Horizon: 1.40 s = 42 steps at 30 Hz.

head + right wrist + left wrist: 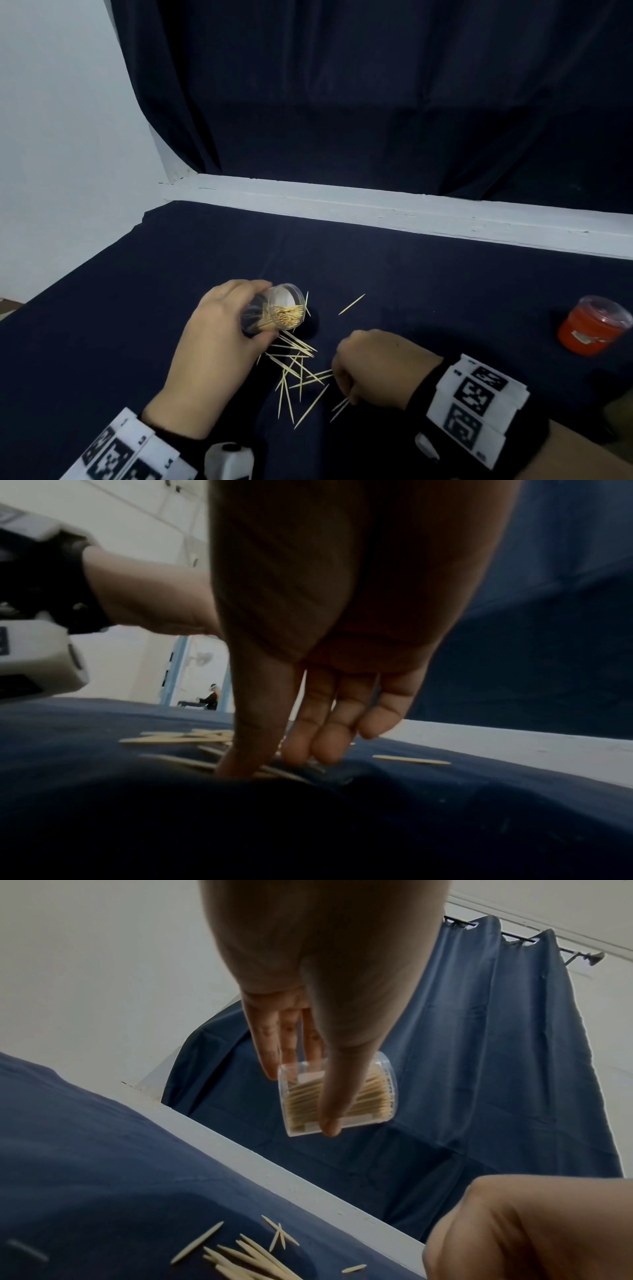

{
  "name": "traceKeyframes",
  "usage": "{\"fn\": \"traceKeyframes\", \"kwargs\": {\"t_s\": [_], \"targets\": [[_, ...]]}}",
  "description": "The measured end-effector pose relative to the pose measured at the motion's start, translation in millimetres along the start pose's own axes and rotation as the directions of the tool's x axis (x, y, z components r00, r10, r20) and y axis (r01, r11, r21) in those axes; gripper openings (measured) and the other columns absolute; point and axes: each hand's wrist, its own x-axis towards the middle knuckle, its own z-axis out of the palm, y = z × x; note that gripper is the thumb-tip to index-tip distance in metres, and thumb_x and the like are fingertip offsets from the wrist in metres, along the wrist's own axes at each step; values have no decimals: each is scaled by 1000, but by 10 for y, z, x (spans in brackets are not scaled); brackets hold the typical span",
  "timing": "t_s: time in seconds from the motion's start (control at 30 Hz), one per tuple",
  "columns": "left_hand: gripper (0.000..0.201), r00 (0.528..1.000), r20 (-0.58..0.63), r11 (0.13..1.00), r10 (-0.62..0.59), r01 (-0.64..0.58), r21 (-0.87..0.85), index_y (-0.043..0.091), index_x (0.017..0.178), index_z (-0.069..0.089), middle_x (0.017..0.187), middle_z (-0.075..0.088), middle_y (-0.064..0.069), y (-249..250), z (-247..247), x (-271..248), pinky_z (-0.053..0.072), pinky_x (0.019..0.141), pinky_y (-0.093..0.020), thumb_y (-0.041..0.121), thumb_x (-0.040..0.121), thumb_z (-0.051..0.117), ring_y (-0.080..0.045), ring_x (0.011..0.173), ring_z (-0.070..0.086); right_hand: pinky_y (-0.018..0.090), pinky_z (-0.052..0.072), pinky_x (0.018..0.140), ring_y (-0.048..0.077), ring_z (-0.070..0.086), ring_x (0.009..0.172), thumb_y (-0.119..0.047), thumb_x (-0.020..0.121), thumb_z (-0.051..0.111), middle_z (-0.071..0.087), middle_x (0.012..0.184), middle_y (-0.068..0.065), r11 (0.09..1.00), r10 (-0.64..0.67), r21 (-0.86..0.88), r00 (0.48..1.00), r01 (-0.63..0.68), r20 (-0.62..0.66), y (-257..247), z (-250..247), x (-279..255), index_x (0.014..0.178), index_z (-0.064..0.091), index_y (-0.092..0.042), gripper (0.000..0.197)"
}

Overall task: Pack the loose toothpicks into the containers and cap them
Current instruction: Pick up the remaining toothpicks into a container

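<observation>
1. Dark navy cloth covers your bench, a white ledge runs along its far edge, and a navy curtain hangs behind that.
2. Your left hand grips a clear plastic toothpick container, thumb on one side and fingers wrapped round the other. You hold it tilted above the cloth near the middle of the bench, its open mouth turned toward your right side.
3. That container is partly filled; in the left wrist view the toothpicks inside it lie packed side by side behind your thumb.
4. Loose toothpicks lie scattered and crossed on the cloth just below and to the right of the container, between your two hands.
5. One single toothpick lies apart from the pile, toward the far edge.
6. Your right hand is down on the cloth at the pile's right side, fingers curled. A couple of toothpicks stick out from under its fingertips, pinched between thumb and fingers as far as the head view shows; the right wrist view shows the thumb pressed onto toothpicks on the cloth.
7. An orange container with a clear cap stands near the right edge of the bench, well apart from both hands.
</observation>
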Motion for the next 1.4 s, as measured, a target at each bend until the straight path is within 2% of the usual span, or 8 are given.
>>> {"fn": "traceKeyframes", "kwargs": {"t_s": [0.17, 0.33, 0.43, 0.57, 0.87, 1.13, 1.27, 1.4], "targets": [[52, 1000, 1, 1000, -5, 5, 13, 24, 110, 67, 105, 62, 14, -1, -18, -9, 49, 85, -30, 17, 62, 85, -11, 101, 55, 31, 36, 88, 25, 53, 103, -11, 92, 46, 57, 114, 6, 987, -62, -143, 996, 70, 61, 3, 23, 8, 104, 63, -13, 20], [52, 1000, 15, 1000, -8, 7, 19, 24, 111, 67, 105, 62, 14, 15, -22, -6, 49, 85, -31, 17, 63, 85, -11, 100, 55, 31, 36, 94, 23, 52, 104, -13, 92, 45, 53, 110, 1, 1000, 4, 22, 999, -3, -39, 54, -2, 96, 97, 53, -23, 15], [52, 1000, 20, 1000, -5, 5, 22, 24, 111, 67, 105, 62, 14, 29, -15, -3, 47, 86, -28, 17, 63, 85, -11, 101, 55, 31, 33, 93, 22, 51, 108, -20, 92, 52, 52, 115, 3, 1000, 29, 6, 998, -29, -47, 18, 10, 177, 101, 53, -21, 10], [52, 1000, 24, 1000, -8, 8, 24, 25, 112, 66, 106, 62, 14, 23, -18, -6, 46, 86, -27, 18, 64, 85, -12, 103, 54, 31, 37, 85, 26, 47, 111, -22, 79, 72, 48, 122, 3, 990, 63, 121, 995, -73, 79, -21, 5, 232, 114, 54, -17, 40], [50, 1000, 28, 1000, -7, 6, 23, 25, 110, 67, 104, 62, 15, 34, -16, -5, 47, 84, -27, 18, 64, 84, -11, 101, 55, 23, 39, 57, 24, 57, 84, -18, 81, 71, 60, 110, 11, 976, 124, 168, 986, -141, 110, -51, -56, 263, 99, 69, -9, 20], [52, 999, 31, 999, -14, 12, 46, 27, 110, 66, 102, 60, 18, 29, -33, -17, 39, 81, -19, 17, 62, 85, -9, 98, 54, 30, 41, 68, 28, 60, 94, -16, 89, 57, 57, 111, 9, 981, 174, 71, 983, -178, 61, 18, -71, 90, 102, 63, -11, 15], [51, 999, 42, 998, -14, 12, 55, 27, 109, 66, 99, 57, 21, 33, -28, -12, 39, 80, -19, 17, 63, 85, -8, 97, 53, 21, 41, 61, 10, 56, 71, -22, 86, 64, 61, 82, -3, 889, 306, 385, 947, -247, -99, 207, -214, -11, 74, 59, -23, 13], [48, 999, 51, 998, -1, -2, 57, 26, 109, 67, 102, 60, 17, 37, -13, -5, 38, 81, -18, 17, 64, 84, -9, 99, 54, 17, 40, 55, 3, 50, 53, -15, 80, 71, 59, 59, 0, 715, 394, 699, 811, 26, -432, 160, -359, -156, 67, 62, -20, 16]]}}
